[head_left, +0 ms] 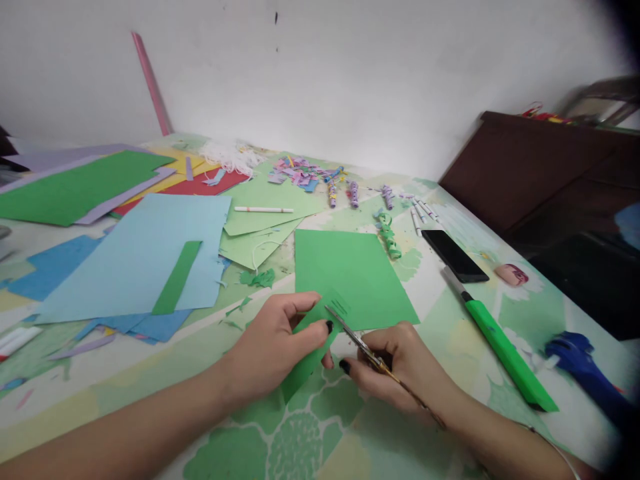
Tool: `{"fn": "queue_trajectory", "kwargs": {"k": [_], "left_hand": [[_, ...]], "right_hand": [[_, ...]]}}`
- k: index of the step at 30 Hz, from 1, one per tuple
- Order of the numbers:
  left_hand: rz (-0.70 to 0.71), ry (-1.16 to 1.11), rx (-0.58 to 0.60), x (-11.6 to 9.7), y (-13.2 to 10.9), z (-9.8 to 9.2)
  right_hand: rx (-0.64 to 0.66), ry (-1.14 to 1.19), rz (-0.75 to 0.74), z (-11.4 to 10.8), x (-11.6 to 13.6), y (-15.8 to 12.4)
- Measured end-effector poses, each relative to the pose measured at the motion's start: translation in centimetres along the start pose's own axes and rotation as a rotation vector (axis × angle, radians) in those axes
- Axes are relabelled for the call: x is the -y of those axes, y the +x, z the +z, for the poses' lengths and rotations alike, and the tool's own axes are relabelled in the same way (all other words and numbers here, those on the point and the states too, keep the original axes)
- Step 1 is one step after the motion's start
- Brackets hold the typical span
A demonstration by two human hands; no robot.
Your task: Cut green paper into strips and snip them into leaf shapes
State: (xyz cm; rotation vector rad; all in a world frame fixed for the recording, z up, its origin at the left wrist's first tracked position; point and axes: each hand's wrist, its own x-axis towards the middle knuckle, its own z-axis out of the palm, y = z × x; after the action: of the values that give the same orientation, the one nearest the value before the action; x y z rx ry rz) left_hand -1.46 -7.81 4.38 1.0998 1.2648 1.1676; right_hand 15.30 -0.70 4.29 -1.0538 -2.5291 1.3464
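My left hand (pixel 267 343) pinches a green paper strip (pixel 300 375) between thumb and fingers, above the floral tablecloth. A few thin parallel cuts show near the strip's upper end. My right hand (pixel 407 367) is closed on a pair of scissors (pixel 367 350) with metal blades and gold-coloured handles. The blade tips touch or nearly touch the strip by the cuts; whether they are fully closed is hard to tell. Just beyond both hands lies a larger green paper sheet (pixel 353 273). Another green strip (pixel 177 277) rests on a light blue sheet (pixel 130 260).
On the right lie a green utility knife (pixel 505 350) with its blade out, a black phone (pixel 455 255), an eraser (pixel 511 274) and a dark blue object (pixel 575 353). Curled paper pieces (pixel 387 235), paper scraps (pixel 300 173) and white string (pixel 233 158) sit near the wall.
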Motion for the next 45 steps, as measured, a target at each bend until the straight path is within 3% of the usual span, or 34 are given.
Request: {"fn": "queue_trajectory", "kwargs": {"k": [20,30,45], "left_hand": [[-0.003,-0.025,0.007,0.1,-0.2,0.0],[-0.036,-0.008,-0.019,0.1,-0.1,-0.2],[-0.014,-0.001,-0.031,0.0,-0.1,-0.1]], "right_hand": [[0.008,0.035,-0.021,0.2,-0.6,-0.1],[0.127,0.227,0.01,-0.3,-0.7,-0.1],[0.116,0.194,0.011,-0.1,-1.0,-0.2]]}}
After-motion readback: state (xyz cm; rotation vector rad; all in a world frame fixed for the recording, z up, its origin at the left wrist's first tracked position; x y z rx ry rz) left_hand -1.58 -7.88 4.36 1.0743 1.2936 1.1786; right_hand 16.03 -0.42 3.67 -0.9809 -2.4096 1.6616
